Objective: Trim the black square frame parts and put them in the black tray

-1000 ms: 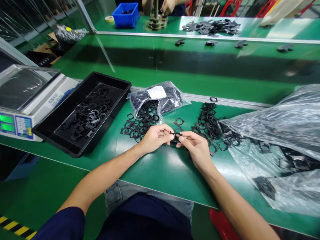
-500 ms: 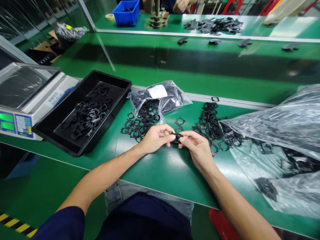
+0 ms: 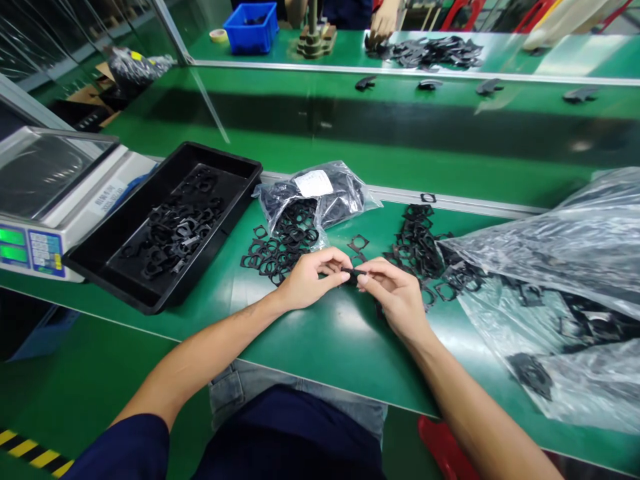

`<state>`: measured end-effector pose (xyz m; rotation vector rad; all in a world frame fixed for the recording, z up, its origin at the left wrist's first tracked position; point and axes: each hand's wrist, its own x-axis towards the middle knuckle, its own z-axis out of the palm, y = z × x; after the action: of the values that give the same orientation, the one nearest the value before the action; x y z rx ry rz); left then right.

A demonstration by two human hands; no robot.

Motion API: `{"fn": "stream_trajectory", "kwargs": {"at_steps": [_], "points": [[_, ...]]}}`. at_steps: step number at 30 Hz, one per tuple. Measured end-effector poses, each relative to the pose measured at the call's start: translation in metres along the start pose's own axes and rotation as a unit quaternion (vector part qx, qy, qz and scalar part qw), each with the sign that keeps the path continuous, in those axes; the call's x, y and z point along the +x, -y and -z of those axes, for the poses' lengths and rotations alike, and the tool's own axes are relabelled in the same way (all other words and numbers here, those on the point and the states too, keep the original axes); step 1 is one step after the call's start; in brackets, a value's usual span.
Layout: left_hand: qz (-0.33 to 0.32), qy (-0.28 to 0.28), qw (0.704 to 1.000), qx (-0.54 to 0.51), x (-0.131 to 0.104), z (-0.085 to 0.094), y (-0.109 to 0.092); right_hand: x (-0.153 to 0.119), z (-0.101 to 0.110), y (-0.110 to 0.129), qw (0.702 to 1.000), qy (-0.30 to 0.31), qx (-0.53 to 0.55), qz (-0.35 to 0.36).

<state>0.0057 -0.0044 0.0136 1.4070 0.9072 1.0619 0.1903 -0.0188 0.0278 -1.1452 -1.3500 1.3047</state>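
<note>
Between my two hands, just above the green table, is a small black plastic part (image 3: 353, 272), seen nearly edge-on. My left hand (image 3: 320, 275) pinches its left end between thumb and fingers. On its right end, my right hand (image 3: 393, 288) is closed in a similar pinch. Fingers cover much of the part, so I cannot tell whether it is one piece or two. Left of my hands lies a pile of black ring-shaped frames (image 3: 277, 250). To their right is another heap of black frames (image 3: 417, 243). A loose frame (image 3: 358, 243) lies just beyond my fingers.
A black tray (image 3: 235, 207) with black parts stands at left, beside a weighing scale (image 3: 45, 227). Behind the left pile sits a labelled plastic bag (image 3: 345, 193). A large clear bag (image 3: 560, 233) spreads at right. Across the bench, a co-worker's hand (image 3: 384, 25) touches black curved pieces (image 3: 440, 52).
The black part has turned from showing its face to nearly edge-on between my fingers. Across the bench, the co-worker's hand has come down onto the heap of curved pieces.
</note>
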Motion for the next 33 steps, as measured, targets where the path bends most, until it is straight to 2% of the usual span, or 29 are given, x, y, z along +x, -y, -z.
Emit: {"fn": "stream_trajectory", "kwargs": {"at_steps": [3, 9, 14, 21, 25, 27, 30, 33], "points": [[0.012, 0.01, 1.0, -0.003, 0.0, 0.0, 0.001, 0.002, 0.001, -0.003, 0.999, -0.003, 0.035, -0.02], [0.025, -0.007, 1.0, -0.008, 0.0, 0.001, 0.004, 0.003, -0.003, -0.002, 0.99, -0.025, 0.111, -0.087], [0.045, 0.0, 0.998, -0.039, 0.001, 0.001, 0.006, 0.005, -0.003, 0.002, 0.986, -0.023, 0.131, -0.104], [0.021, -0.014, 1.0, 0.01, 0.002, 0.001, 0.007, 0.004, 0.0, -0.006, 0.998, -0.017, 0.031, -0.054], [-0.006, -0.018, 1.0, 0.014, 0.005, 0.004, 0.004, 0.002, 0.001, -0.005, 0.995, -0.017, -0.087, 0.038], [-0.025, -0.048, 0.998, 0.034, 0.008, 0.007, 0.0, 0.003, 0.002, -0.007, 0.974, -0.021, -0.195, 0.113], [-0.049, -0.086, 0.992, 0.076, 0.011, 0.019, -0.016, 0.007, 0.005, -0.013, 0.909, 0.016, -0.366, 0.197], [-0.097, -0.11, 0.973, 0.18, 0.006, 0.045, -0.04, 0.012, 0.008, -0.022, 0.857, 0.082, -0.454, 0.228]]}}
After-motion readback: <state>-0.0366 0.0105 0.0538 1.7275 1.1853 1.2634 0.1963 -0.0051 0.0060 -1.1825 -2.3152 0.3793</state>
